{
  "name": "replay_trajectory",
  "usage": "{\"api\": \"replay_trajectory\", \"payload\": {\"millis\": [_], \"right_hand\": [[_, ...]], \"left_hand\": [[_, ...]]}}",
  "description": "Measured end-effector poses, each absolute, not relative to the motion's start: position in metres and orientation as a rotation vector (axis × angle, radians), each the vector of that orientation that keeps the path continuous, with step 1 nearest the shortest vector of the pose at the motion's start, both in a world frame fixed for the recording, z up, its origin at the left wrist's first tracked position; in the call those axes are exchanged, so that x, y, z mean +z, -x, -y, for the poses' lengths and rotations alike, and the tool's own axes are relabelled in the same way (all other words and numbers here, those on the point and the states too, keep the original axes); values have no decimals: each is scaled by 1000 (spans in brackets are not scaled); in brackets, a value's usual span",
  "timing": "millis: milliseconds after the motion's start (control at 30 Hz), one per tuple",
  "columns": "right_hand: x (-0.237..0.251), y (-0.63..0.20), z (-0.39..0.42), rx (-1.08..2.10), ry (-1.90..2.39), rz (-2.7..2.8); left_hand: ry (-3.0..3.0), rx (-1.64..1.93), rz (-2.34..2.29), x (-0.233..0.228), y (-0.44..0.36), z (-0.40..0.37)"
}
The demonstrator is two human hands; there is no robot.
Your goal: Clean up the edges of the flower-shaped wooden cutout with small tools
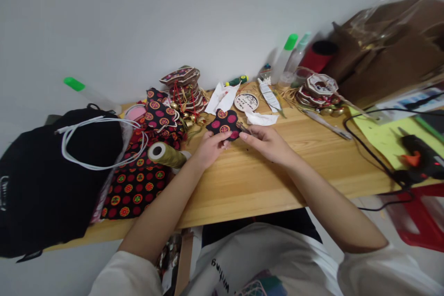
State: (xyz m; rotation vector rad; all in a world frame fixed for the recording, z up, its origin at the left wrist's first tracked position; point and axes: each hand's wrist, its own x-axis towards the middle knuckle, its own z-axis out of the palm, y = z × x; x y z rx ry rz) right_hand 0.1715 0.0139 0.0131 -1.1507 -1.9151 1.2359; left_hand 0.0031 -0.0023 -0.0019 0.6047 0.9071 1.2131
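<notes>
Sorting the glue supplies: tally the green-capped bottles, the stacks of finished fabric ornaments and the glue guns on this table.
Green-capped bottles: 3
Ornament stacks: 2
Glue gun: 1
Total: 6

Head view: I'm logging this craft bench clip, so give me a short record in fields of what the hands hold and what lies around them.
left hand: holds the patterned fabric piece by its lower edge
right hand: at the piece's right edge, pinching something small; what it is cannot be told
surface: wooden table
left of hands: thread spool, patterned cloth, black bag
right: glue gun
</notes>
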Motion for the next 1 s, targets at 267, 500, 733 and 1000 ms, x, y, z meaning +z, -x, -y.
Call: {"api": "replay_trajectory", "payload": {"millis": [267,500,733,1000], "right_hand": [[13,-172,-14,1203,1169,1943],[10,-174,-15,1142,1175,1990],[12,-173,-15,1110,1198,2006],[14,-171,-14,1160,1205,1960]], "left_hand": [[-577,1217,-906,-1,-4,2],[-597,1207,-895,-2,-3,2],[-619,1205,-901,-1,-4,2],[-643,1196,-910,-3,-3,2]]}}
